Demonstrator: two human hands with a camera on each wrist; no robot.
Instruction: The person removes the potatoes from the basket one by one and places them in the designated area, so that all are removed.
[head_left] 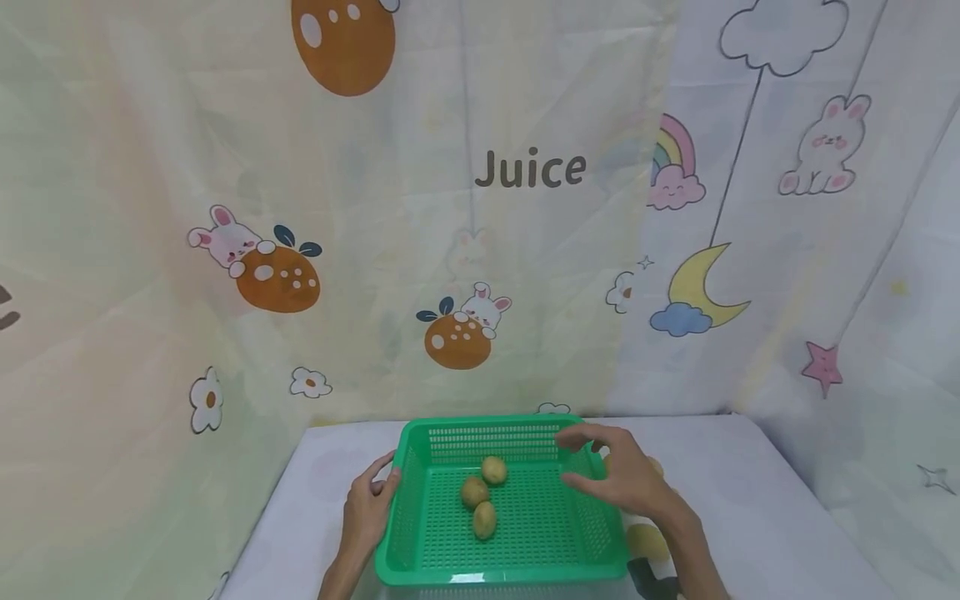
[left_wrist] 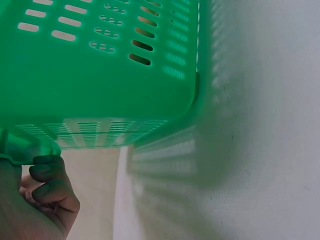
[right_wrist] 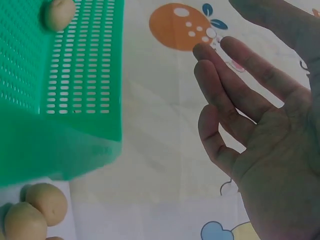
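The left hand [head_left: 365,510] gripped the left edge of a green basket [head_left: 536,510], while the right hand [head_left: 626,477] hovered over its right side, thumb and fingers apart, holding nothing. Three potatoes [head_left: 484,520] lay inside; others sat just right of it on the white table [head_left: 750,500]. Moving potatoes by hand seemed under way, and the next move likely called for closing around one.

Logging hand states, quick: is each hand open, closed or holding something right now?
Left hand: closed, holding the green basket at its edge.
Right hand: open, holding nothing.
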